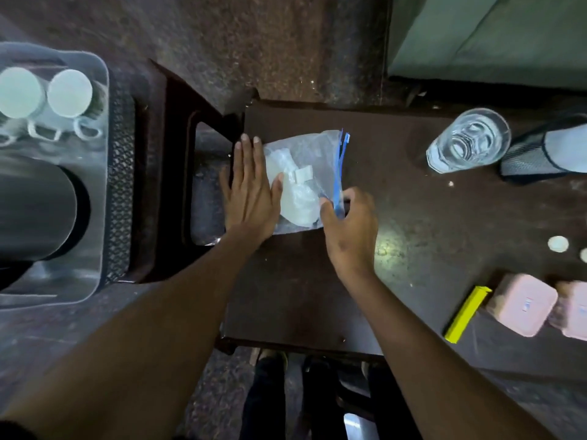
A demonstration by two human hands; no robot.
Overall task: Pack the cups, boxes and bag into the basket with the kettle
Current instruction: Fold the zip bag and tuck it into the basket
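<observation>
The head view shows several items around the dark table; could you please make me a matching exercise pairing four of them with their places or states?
Things:
1. Clear plastic zip bag with blue seal
2. Clear drinking glass
3. Yellow plastic clip
4. White cups

Places or states:
A. Upside down in the basket
B. Beside the pink boxes
C. Under the left hand
D. Next to the black mesh holder

Pairs: 1-C, 2-D, 3-B, 4-A
</observation>
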